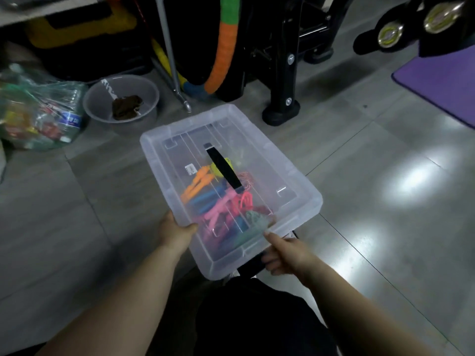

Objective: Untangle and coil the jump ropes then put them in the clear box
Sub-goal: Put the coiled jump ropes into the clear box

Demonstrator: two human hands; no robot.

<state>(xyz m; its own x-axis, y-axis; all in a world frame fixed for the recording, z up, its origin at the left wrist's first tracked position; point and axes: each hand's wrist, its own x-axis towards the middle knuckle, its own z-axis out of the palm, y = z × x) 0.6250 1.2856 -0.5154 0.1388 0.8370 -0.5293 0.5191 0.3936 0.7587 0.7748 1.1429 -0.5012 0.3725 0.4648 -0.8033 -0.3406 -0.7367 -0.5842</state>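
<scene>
Glossy grey tiled floor (385, 201), clear plastic bowl (152, 89) holding a brown lump (127, 107), bag of plastic bottles (38, 114) at left, multicoloured padded hoop (222, 55), metal pole (169, 50), black equipment frame (281, 111), purple mat (442, 80) at right.

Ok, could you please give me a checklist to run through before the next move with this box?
1. Lid sits flat on the box: ok.
2. Jump ropes inside the box: ok, visible through the lid.
3. Jump ropes coiled and untangled: cannot tell, blurred through the plastic.
4. Left hand grips the near left edge: ok.
5. Right hand grips the near right corner: ok.
</scene>
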